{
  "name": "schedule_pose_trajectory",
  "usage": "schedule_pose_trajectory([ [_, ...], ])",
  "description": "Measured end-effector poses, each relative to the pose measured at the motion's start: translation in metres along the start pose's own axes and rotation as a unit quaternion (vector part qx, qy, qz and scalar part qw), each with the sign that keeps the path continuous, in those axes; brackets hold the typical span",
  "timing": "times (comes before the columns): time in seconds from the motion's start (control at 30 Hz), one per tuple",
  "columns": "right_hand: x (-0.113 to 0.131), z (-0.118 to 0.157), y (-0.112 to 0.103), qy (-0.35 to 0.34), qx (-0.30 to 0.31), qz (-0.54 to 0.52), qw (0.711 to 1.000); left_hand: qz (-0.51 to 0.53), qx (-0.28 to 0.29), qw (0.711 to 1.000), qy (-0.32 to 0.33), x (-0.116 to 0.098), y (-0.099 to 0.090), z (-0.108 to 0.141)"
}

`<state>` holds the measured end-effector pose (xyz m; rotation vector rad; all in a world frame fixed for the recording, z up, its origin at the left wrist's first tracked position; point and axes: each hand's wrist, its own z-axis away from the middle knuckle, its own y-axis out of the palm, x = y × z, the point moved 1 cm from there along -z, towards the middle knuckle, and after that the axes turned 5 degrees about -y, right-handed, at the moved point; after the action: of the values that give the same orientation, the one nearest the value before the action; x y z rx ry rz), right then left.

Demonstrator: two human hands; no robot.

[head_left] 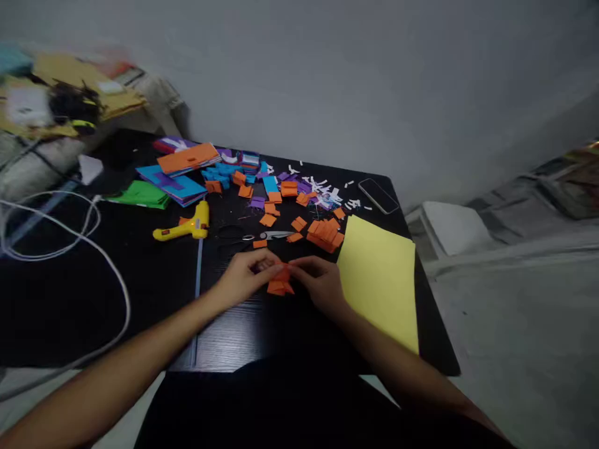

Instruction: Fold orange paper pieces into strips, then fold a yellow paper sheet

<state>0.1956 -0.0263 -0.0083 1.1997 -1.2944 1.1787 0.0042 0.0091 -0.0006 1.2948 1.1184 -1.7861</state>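
Note:
Both my hands meet at a small folded orange paper piece (279, 287) above the black table (229, 337), near its front. My left hand (248, 274) pinches the piece from the left between thumb and fingers. From the right, my right hand (321, 280) grips its upper edge with thumb and fingertips. The fingertips of the two hands nearly touch, and they hide the upper part of the paper. Just beyond the hands lie scissors (276, 235) and several loose orange paper pieces (325, 234).
A yellow glue gun (187, 227) lies left of the scissors, beside a white cable (116, 274). Yellow sheets (379, 274) lie under my right forearm's side. Farther back are coloured paper stacks (175, 184), white scraps (322, 190) and a phone (378, 196).

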Motion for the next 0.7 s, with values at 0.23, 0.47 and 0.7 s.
schedule_pose_trajectory([
  [0.23,0.0,-0.0009,0.0002,0.015,0.024,-0.017,0.999,0.04,0.015,0.999,0.001,-0.0017,-0.0018,0.0021],
  [0.47,0.0019,-0.0032,-0.0025,0.023,0.085,-0.087,0.992,0.106,0.043,0.993,-0.03,-0.0018,-0.0058,-0.0016],
  [0.7,-0.0001,-0.0029,-0.003,0.042,0.117,-0.135,0.983,0.18,0.071,0.98,-0.044,-0.003,-0.0066,-0.0029],
])
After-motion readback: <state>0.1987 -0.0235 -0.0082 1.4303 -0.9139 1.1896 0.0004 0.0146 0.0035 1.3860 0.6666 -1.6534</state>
